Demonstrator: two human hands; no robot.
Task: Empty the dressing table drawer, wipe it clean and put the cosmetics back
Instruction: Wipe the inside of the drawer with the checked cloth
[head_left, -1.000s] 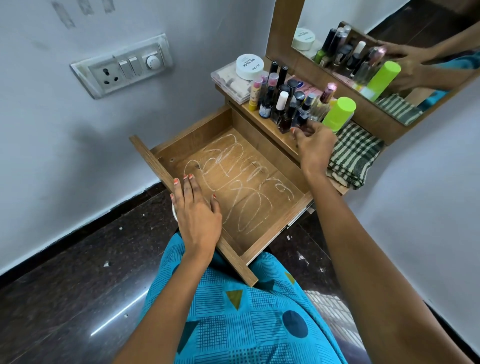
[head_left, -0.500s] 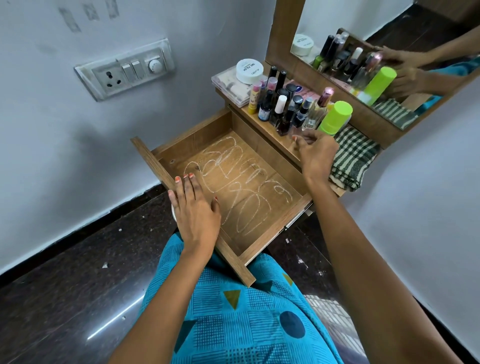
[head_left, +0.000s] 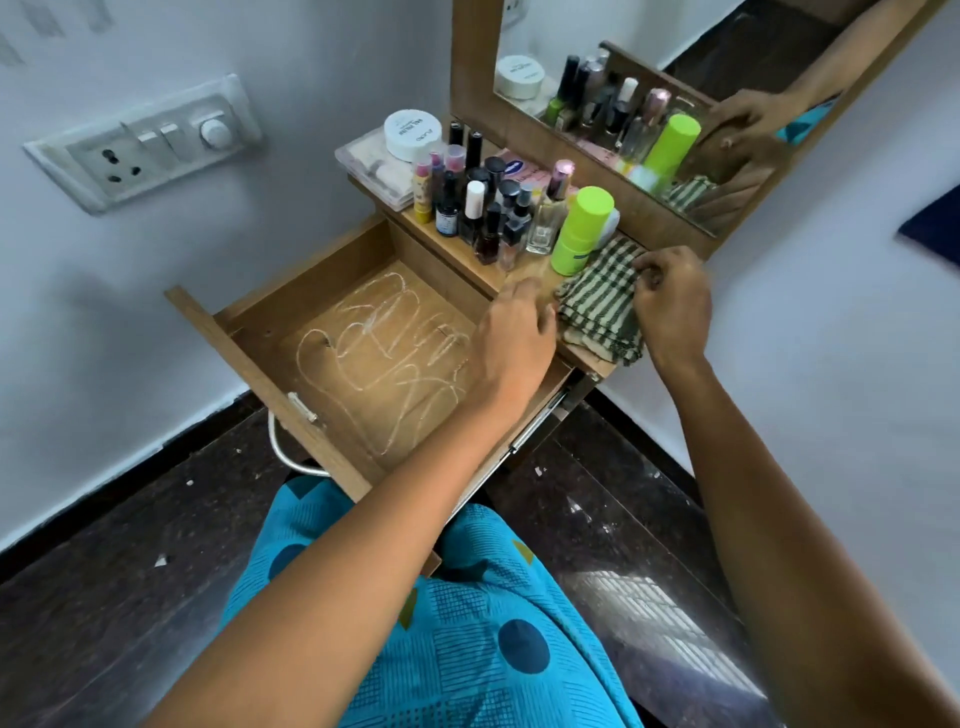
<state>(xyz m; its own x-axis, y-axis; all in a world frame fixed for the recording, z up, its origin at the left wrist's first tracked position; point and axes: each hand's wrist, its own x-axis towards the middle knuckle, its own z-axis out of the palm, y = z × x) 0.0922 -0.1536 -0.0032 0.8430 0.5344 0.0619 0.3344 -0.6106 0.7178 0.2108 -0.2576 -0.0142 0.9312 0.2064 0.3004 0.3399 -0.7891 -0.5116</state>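
Switchboard (head_left: 140, 150) on white wall (head_left: 322, 78), wood-framed mirror (head_left: 597, 31) right; dark speckled floor (head_left: 104, 597).

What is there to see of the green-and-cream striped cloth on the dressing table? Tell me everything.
The green-and-cream striped cloth looks like soft woven fabric, folded into a thick, slightly rumpled stack. It lies flat on the right end of the wooden dressing table top, its far edge against the lime-green cylindrical bottle. The right hand pinches its far right corner with curled fingers. The left hand is at its left edge, though contact there is unclear.
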